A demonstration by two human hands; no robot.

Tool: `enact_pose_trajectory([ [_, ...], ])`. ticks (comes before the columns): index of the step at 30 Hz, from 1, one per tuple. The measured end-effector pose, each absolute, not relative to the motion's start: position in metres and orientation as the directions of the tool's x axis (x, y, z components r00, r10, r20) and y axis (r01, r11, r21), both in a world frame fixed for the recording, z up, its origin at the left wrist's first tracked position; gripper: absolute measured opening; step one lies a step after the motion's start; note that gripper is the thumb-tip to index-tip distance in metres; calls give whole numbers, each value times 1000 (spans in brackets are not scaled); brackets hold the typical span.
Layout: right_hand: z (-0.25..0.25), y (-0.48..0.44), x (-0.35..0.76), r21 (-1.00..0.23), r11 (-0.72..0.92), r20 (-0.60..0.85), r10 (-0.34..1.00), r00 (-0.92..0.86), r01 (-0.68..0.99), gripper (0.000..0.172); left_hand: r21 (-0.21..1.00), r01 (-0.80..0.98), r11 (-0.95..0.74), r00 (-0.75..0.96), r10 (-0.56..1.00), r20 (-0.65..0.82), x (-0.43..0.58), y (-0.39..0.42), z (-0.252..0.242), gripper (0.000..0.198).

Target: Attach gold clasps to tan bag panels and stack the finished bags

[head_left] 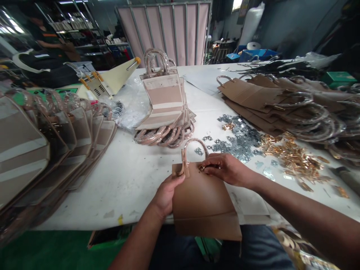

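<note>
- At the near edge of a white bench (126,180), a brown bag panel (202,202) lies flat in front of the person, its lower edge hanging over the bench edge.
- The left hand (166,193) is closed on the panel's left edge, thumb on top and fingers underneath.
- The right hand (226,168) has its fingertips pinched together on a small gold fitting (201,167) at the panel's top edge, beside the base of the wrapped handle (194,144).
- Just beyond the right hand, a scatter of silver plates (239,138) lies on the bench, with a pile of gold clasps (292,155) to its right.
- Behind those, a stack of brown panels (253,99) with wrapped handles spreads along the right side.
- A stack of striped bags (165,101) sits mid-bench, and a row of striped bags (56,138) lines the left.
- Another person (45,37) is at the far left, by the shelves.
</note>
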State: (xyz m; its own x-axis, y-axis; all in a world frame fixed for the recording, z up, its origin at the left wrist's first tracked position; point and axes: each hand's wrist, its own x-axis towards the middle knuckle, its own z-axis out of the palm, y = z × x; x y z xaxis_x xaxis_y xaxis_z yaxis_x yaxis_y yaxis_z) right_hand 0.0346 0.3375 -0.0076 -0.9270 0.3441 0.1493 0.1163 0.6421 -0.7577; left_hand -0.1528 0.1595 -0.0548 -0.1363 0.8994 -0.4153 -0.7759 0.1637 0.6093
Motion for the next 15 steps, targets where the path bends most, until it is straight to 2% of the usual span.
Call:
enact_pose_trajectory([
  [4, -11, 334, 33, -703, 695, 161, 360, -919, 149, 19, 608, -775, 173, -145, 887, -438, -152, 160, -54, 40],
  [8, -12, 327, 29, -564, 810, 207, 328, -922, 162, 18, 608, -776, 166, -150, 888, -435, -152, 160, -53, 43],
  [12, -14, 318, 24, -423, 882, 189, 308, -933, 205, 21, 617, -771, 156, -165, 887, -431, -152, 160, -54, 48],
  [15, -13, 318, 23, -435, 884, 170, 268, -948, 172, 22, 627, -762, 164, -172, 881, -440, -152, 160, -55, 47],
])
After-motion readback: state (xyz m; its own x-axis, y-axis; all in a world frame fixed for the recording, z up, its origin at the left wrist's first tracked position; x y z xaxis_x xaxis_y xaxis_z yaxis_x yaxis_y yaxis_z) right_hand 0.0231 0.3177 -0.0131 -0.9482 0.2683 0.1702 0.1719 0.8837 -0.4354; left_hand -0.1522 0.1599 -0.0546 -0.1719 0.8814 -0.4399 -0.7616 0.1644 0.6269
